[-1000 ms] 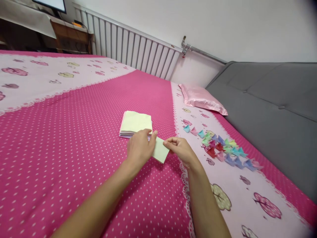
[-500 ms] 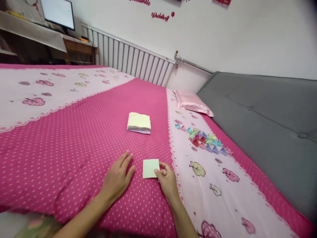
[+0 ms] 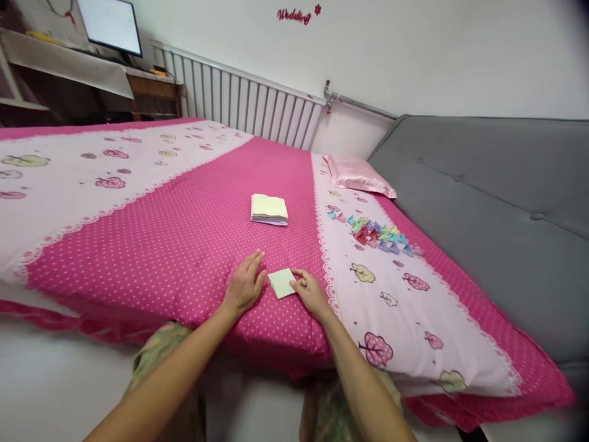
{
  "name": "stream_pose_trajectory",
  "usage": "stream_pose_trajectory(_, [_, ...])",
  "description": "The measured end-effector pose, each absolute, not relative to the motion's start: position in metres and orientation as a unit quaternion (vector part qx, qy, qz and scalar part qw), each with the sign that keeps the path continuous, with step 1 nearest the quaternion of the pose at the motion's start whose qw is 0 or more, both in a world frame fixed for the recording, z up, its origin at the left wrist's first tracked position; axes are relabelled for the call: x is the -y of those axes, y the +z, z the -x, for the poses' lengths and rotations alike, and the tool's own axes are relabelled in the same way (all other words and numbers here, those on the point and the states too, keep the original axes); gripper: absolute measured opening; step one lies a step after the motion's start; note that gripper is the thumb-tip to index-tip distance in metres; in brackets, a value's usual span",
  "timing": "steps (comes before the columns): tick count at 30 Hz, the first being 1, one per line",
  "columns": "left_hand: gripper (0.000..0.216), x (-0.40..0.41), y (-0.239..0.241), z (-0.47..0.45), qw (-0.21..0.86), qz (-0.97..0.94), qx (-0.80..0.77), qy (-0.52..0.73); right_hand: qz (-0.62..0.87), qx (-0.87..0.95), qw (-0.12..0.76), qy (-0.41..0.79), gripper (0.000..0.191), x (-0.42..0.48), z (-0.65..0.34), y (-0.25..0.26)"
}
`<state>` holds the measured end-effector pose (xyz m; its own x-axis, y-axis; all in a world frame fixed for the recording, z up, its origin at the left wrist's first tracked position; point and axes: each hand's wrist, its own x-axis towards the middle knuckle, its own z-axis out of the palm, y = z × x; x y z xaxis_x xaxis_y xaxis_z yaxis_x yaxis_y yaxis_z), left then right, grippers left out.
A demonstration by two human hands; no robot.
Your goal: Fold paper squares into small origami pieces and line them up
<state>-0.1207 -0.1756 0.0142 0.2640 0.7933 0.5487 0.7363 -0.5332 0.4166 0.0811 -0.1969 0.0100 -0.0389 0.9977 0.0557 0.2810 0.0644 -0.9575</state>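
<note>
Between the thumb and fingers of my right hand (image 3: 310,293) is the right edge of a pale green square of paper (image 3: 281,283), tilted a little over the bed. My left hand (image 3: 246,283) rests palm down on the pink dotted bedspread (image 3: 193,252), fingers stretched out, just left of the paper and holding nothing. Beyond both hands lies a stack of square paper (image 3: 269,209) with a pale yellow sheet on top. Several small folded paper shapes (image 3: 375,233) in many colours are grouped on the bed to the right.
A pink satin pillow (image 3: 359,175) lies by the grey padded headboard (image 3: 483,178). The bed's near edge is just above my knees. Behind the bed are a white radiator (image 3: 239,92) and, at far left, a desk with a monitor (image 3: 110,24).
The green paper has turned, so its corners now point differently, still in my right hand. My left hand has come closer to it. The camera view has shifted downward.
</note>
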Motion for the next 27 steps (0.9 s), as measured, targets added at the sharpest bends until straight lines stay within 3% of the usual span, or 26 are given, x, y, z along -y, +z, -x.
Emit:
stream_pose_trajectory(5, [0.046,0.176,0.019,0.116,0.007,-0.877,-0.378,0.295,0.591,0.670,0.384,0.234,0.040,0.198,-0.074,0.006])
stream_pose_trajectory(10, [0.050,0.176,0.021,0.111,-0.004,-0.946,-0.259,0.196,0.604,0.687,0.383,0.130,0.034,0.198,-0.070,0.002])
stream_pose_trajectory(18, [0.062,0.185,0.016,0.114,-0.001,-0.950,-0.280,0.140,0.630,0.693,0.350,0.002,0.037,0.208,-0.062,0.007])
stream_pose_trajectory(27, [0.063,0.197,0.015,0.113,0.003,-0.943,-0.312,0.119,0.535,0.820,0.196,0.046,0.052,0.217,-0.063,0.015])
